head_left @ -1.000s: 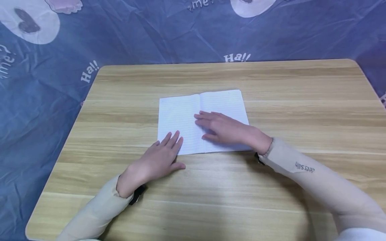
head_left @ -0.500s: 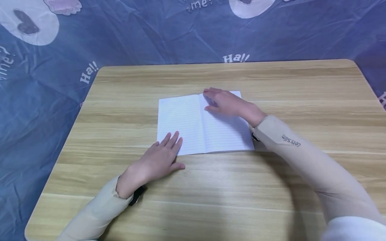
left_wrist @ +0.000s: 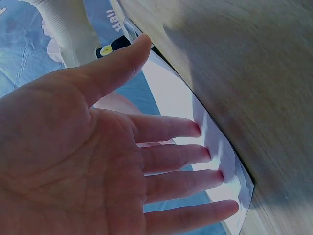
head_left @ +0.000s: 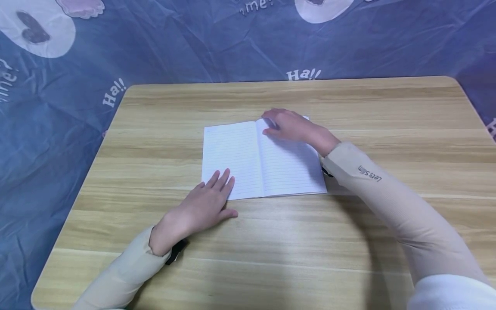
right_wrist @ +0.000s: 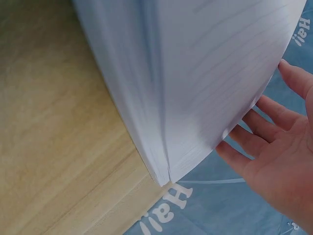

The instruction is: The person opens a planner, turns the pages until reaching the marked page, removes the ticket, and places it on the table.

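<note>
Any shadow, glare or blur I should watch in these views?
Head: the right arm shadows the table, and soft glare sits in front of the notebook; left wrist: the notebook washes out almost white, no lines readable; right wrist: the notebook's lines look soft and its nearer edges blurred.

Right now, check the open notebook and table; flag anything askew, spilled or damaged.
Nothing stands out: no spill or tear shows. Partly covered by the left hand and right hand, the notebook lies only slightly angled to the far edge of the table.
</note>
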`<state>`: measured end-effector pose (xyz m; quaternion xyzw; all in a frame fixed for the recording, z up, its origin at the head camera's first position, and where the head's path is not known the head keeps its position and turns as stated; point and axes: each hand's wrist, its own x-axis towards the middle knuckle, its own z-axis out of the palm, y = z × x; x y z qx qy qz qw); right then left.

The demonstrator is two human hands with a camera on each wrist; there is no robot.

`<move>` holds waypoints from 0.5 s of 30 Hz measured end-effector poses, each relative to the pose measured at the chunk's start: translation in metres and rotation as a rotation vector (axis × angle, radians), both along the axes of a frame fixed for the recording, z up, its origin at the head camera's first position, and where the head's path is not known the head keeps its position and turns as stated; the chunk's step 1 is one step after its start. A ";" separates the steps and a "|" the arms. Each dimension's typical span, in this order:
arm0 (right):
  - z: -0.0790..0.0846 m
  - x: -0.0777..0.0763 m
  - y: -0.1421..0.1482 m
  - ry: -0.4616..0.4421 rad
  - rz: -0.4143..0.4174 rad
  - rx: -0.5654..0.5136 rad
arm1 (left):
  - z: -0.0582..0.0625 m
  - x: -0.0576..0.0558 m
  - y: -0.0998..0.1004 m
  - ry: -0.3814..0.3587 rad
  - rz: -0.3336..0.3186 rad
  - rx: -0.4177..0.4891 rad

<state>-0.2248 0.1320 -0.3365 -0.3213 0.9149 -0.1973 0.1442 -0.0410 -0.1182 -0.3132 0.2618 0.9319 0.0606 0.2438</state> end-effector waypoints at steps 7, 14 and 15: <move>0.003 -0.001 0.006 0.014 -0.035 -0.033 | 0.000 0.000 0.000 0.005 -0.002 -0.003; 0.005 -0.004 0.025 0.028 -0.091 -0.071 | -0.001 0.000 0.001 0.003 0.000 -0.006; 0.005 -0.004 0.028 0.024 -0.101 -0.069 | -0.001 0.000 0.001 0.005 0.001 -0.005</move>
